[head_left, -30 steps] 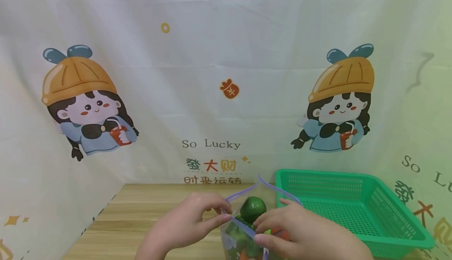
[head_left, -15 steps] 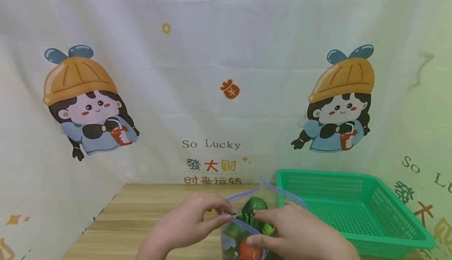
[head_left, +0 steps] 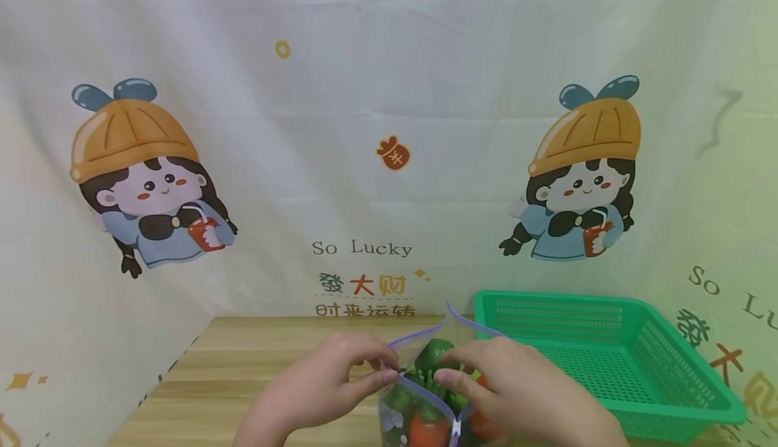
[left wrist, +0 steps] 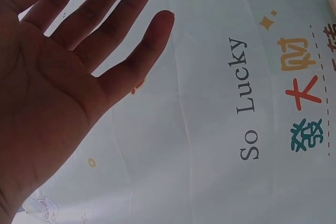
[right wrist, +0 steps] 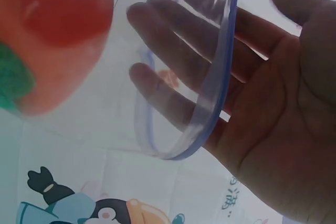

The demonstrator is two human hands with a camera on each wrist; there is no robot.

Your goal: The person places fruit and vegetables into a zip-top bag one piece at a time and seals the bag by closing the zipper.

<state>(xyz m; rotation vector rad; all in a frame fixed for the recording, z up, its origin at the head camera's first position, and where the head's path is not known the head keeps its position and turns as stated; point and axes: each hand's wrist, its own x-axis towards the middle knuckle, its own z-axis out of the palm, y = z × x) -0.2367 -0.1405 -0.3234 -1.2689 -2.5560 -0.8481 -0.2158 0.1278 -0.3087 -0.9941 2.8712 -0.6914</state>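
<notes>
A clear zip bag with a lavender seal stands with its mouth spread, filled with vegetables. My left hand pinches its left rim between thumb and fingers; the other fingers stretch out in the left wrist view. Over the mouth, my right hand reaches in from the right. Its fingers extend loosely past the lavender rim, with the thumb apart. A dark green rounded vegetable sits at the top, beside thin green stems. Lower down, a red-orange, tomato-like piece shows through the plastic; the bag's base is out of frame.
A green plastic basket with perforated sides stands right of the bag, close to the right hand. The wooden table meets a printed cloth backdrop at the back.
The right hand shifts over the bag's mouth, its thumb moving from the near rim to inside. The contents settle, and the green vegetable sits partly behind its fingers. The left hand keeps its pinch.
</notes>
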